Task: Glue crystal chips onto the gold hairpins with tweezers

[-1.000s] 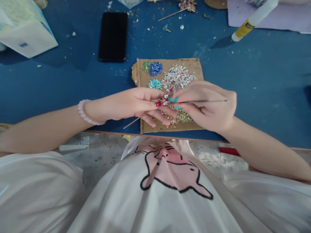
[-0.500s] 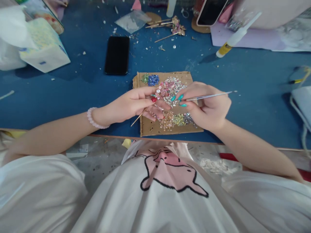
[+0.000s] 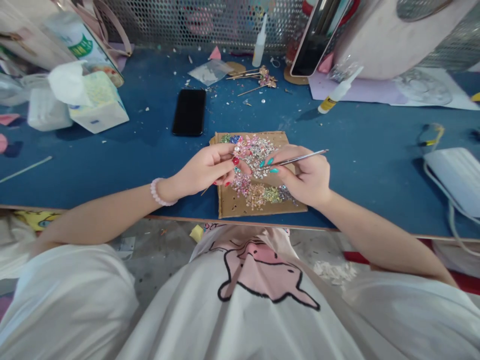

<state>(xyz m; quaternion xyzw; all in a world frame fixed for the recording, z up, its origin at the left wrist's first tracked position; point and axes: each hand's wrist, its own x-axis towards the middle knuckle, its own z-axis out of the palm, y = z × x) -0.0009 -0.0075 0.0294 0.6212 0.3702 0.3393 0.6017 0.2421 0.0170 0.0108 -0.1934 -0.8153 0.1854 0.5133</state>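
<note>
My left hand (image 3: pixel 202 169) is closed on a hair stick; its pink jewelled flower head (image 3: pixel 242 148) shows above the fingertips and the thin gold-coloured stem comes out below the hand. Held between the fingers of my right hand (image 3: pixel 308 179) is a slim silver pen-like tool (image 3: pixel 300 158), its front end low over the silvery rhinestones (image 3: pixel 258 172). Under both hands lies a cardboard sheet (image 3: pixel 227 207) with small piles of rhinestones: green, blue, pink, peach (image 3: pixel 255 196), yellow (image 3: pixel 272 194) and grey-violet. Whether the tool's tip touches a stone I cannot tell.
A black phone (image 3: pixel 189 113) lies behind the cardboard. Further back are finished hair sticks (image 3: pixel 266 77), a plastic bag (image 3: pixel 210 72) and two glue bottles (image 3: pixel 259 47). A tissue box (image 3: pixel 99 107) stands left; a face mask (image 3: pixel 455 172) lies right.
My right hand has brought the tool down to the silvery rhinestones, away from the flower head. My left hand still holds the hair stick, its fingers more curled. The camera view has tilted up.
</note>
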